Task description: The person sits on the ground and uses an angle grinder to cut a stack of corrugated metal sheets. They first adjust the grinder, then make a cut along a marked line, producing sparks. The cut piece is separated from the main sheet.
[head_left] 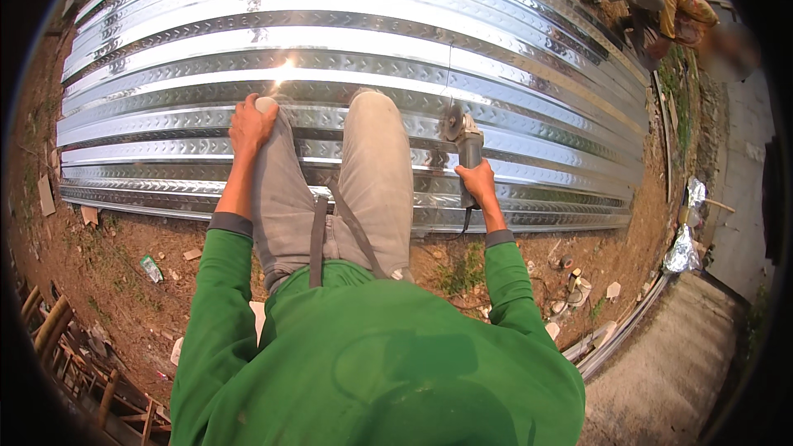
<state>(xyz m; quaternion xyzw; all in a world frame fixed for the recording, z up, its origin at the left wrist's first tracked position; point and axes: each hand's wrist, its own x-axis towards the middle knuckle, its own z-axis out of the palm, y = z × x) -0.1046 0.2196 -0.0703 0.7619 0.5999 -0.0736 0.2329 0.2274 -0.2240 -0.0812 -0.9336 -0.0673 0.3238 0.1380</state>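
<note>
My right hand (477,179) is closed round the grey body of an angle grinder (471,149). The grinder's disc (452,122) is at its far end, over the shiny ribbed metal sheets (347,49); whether it touches them I cannot tell. From the grinder's near end a dark cord runs down. A thin dark line crosses the sheets just beyond the disc. My left hand (252,124) rests on my left knee, thumb and fingers apart and bent over it, with no tool in it. Both my knees are bent over the sheets.
At the far right another person (661,8) bends down beside the sheets' edge. Crumpled foil (683,249) and long metal strips (615,337) lie to the right, near a concrete slab (669,355). Wooden poles (54,322) are at the lower left. Scraps litter the dirt.
</note>
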